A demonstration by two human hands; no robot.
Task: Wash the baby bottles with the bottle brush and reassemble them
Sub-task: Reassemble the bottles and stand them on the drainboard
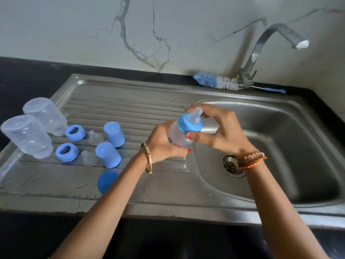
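The left hand (164,144) grips the wet, light bottle (179,135); right fingers (197,137) pinch its ring (189,124) — slippery plastic.

I see a clear bottle (178,136) with a blue collar (189,124) and a translucent teat (197,114) at centre, and at nine o'clock two clear bottles (37,126), blue rings (71,142), blue caps (111,143) and clear teats (93,147) on the grey ribbed steel drainboard (149,113). At one o'clock lies a blue-and-white brush (217,81) against the black counter (28,75); the wall (168,25) is white marble with grey veins. Nails on the right hand (218,129) are red.
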